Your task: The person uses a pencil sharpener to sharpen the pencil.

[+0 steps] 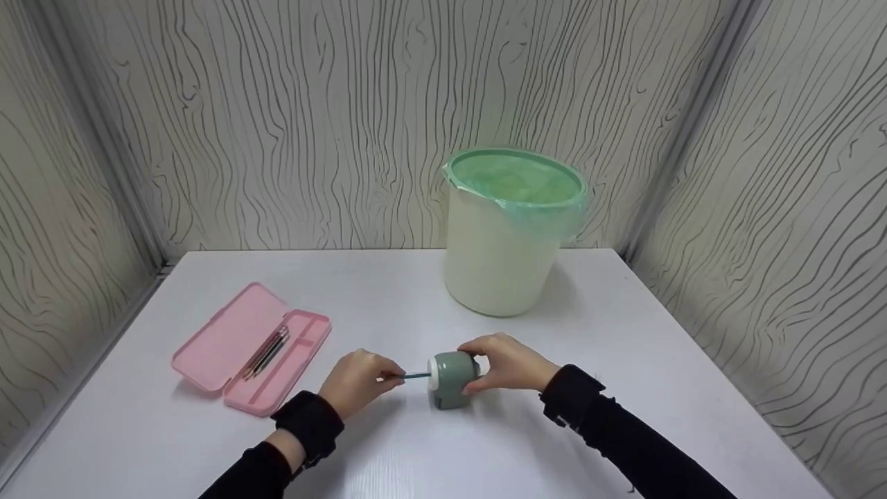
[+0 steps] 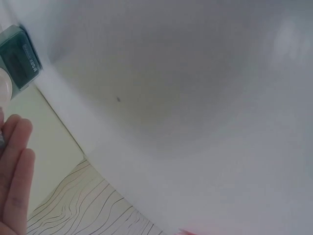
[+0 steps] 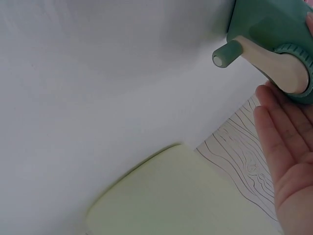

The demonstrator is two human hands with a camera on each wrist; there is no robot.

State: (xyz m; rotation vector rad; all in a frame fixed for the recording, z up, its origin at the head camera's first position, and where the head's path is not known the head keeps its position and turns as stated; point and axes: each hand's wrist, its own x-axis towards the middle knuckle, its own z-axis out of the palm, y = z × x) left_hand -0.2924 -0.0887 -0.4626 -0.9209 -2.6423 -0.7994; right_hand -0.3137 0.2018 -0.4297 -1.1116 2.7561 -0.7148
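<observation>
A green crank pencil sharpener (image 1: 454, 373) stands on the table with its white front facing left. My left hand (image 1: 360, 380) pinches a blue pencil (image 1: 417, 375), whose far end meets that white front. From the other side, my right hand (image 1: 511, 364) grips the sharpener's body between thumb and fingers. In the right wrist view, the cream crank arm (image 3: 274, 66) with its green knob (image 3: 228, 55) sticks out at the back, free of the fingers. The left wrist view catches the sharpener's dark shavings drawer (image 2: 20, 58) at its edge.
An open pink pencil case (image 1: 312, 333) lies at the left, with several pencils (image 1: 267, 352) in its tray. Behind the sharpener, toward the back right, stands a tall cream bin (image 1: 499, 256) lined with a green bag (image 1: 516, 180). Wood-patterned walls enclose the white table (image 1: 388, 457).
</observation>
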